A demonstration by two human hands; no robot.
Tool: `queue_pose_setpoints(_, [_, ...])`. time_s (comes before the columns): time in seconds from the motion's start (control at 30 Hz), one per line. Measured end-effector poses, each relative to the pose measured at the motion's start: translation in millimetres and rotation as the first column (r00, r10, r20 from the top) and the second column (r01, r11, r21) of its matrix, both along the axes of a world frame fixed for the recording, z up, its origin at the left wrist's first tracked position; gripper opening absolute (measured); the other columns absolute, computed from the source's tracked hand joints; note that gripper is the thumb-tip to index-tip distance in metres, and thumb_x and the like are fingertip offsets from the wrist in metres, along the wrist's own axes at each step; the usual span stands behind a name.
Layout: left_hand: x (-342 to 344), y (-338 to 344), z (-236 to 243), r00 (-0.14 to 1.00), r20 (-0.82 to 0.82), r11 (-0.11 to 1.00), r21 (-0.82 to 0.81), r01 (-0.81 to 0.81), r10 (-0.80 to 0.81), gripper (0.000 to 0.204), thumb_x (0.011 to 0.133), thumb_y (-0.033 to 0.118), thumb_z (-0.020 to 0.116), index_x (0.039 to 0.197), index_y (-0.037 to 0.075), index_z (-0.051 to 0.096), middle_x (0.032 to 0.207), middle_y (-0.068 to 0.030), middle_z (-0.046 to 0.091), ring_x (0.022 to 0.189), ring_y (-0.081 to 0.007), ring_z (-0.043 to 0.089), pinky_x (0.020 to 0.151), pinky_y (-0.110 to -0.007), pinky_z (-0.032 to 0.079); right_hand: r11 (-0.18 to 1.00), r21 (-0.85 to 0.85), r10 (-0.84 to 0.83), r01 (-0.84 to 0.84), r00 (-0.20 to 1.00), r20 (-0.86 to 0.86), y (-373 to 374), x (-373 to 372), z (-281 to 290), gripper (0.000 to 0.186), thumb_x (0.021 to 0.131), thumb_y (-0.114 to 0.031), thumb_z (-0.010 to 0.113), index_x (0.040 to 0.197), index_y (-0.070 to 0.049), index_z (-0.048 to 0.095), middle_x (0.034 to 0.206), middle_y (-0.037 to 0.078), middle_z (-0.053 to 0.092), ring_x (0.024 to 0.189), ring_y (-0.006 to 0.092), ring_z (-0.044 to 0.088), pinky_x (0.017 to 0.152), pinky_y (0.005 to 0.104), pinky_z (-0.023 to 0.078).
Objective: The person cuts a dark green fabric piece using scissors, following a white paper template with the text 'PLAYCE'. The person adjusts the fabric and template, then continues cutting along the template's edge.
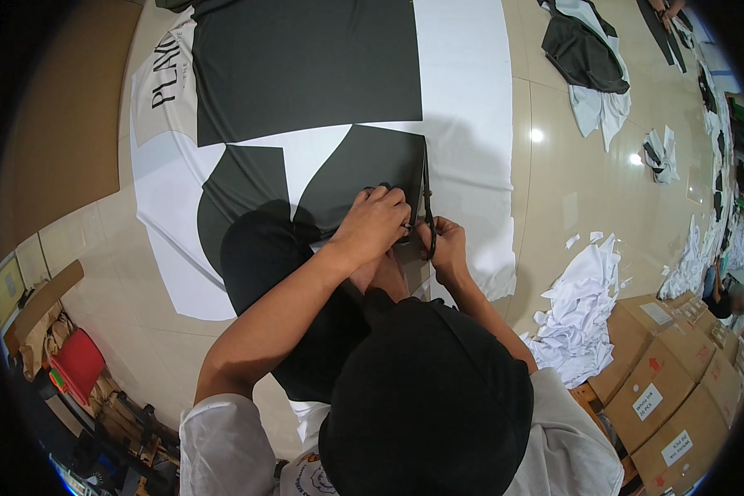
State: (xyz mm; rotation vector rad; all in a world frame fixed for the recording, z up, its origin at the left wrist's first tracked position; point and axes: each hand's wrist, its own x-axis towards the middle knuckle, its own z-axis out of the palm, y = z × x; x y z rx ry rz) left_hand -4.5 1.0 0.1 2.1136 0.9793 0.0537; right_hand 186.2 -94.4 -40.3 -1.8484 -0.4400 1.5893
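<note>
My right hand [445, 248] is closed around the handles of black scissors [427, 198], whose long blades point away from me. They lie along the right edge of a dark grey cut fabric piece [360, 169] with a curved left side. On the near part of that piece rests my left hand [376, 219], its fingers curled on the cloth close to the scissors. White fabric [471, 140] spreads beneath and to the right. Another dark grey piece [252, 178] lies to the left, partly covered by my black-clad leg. Beyond them is a large dark grey panel [306, 66].
A pale printed cloth [169, 87] lies at the far left, near a brown board [58, 116]. White scraps [583, 310] are heaped on the tiled floor to the right, beside cardboard boxes [670, 380]. Dark and white garments [587, 58] lie farther off, near another person's hands [672, 8].
</note>
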Motion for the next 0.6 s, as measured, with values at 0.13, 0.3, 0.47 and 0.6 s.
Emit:
queue_pose_setpoints(0.13, [-1, 0, -1, 1.0, 0.007, 1.0, 0.003, -0.001, 0.001, 0.021, 0.09, 0.02, 0.082, 0.105, 0.008, 0.072, 0.118, -0.008, 0.063, 0.123, -0.0326, 0.061, 0.107, -0.051, 0.048, 1.0, -0.009, -0.001, 0.001, 1.0, -0.001, 7, -1, 5, 0.031, 0.095, -0.028, 0.084, 0.084, -0.003, 0.069, 0.07, 0.0, 0.064, 0.056, 0.0081, 0.055, 0.051, 0.0268, 0.041])
queue_pose_setpoints(0.3, [-1, 0, -1, 1.0, 0.01, 1.0, 0.011, 0.004, -0.004, 0.022, 0.091, 0.02, 0.082, 0.105, 0.007, 0.072, 0.118, -0.0081, 0.063, 0.124, -0.0327, 0.061, 0.108, -0.051, 0.048, 1.0, 0.002, -0.026, 0.026, 0.999, -0.019, 15, -2, 3, 0.03, 0.095, -0.027, 0.083, 0.085, -0.003, 0.068, 0.071, 0.0, 0.064, 0.058, 0.0083, 0.055, 0.051, 0.0272, 0.041])
queue_pose_setpoints(0.47, [-1, -1, -3, 1.0, 0.005, 1.0, 0.016, 0.009, -0.009, 0.024, 0.091, 0.021, 0.082, 0.107, 0.007, 0.072, 0.119, -0.0082, 0.062, 0.124, -0.0328, 0.061, 0.107, -0.052, 0.048, 1.0, -0.004, -0.028, 0.028, 1.0, -0.01, 19, -2, 1, 0.029, 0.094, -0.027, 0.083, 0.086, -0.003, 0.069, 0.072, 0.0, 0.065, 0.057, 0.0086, 0.055, 0.051, 0.0277, 0.041])
queue_pose_setpoints(0.6, [-1, -1, -2, 1.0, 0.005, 1.0, 0.016, 0.008, -0.008, 0.024, 0.091, 0.021, 0.082, 0.107, 0.007, 0.071, 0.12, -0.0083, 0.062, 0.124, -0.0329, 0.061, 0.107, -0.052, 0.049, 0.999, -0.002, -0.034, 0.034, 0.999, -0.009, 19, -3, 0, 0.029, 0.094, -0.026, 0.084, 0.086, -0.002, 0.07, 0.072, 0.001, 0.066, 0.057, 0.0091, 0.056, 0.052, 0.0276, 0.042])
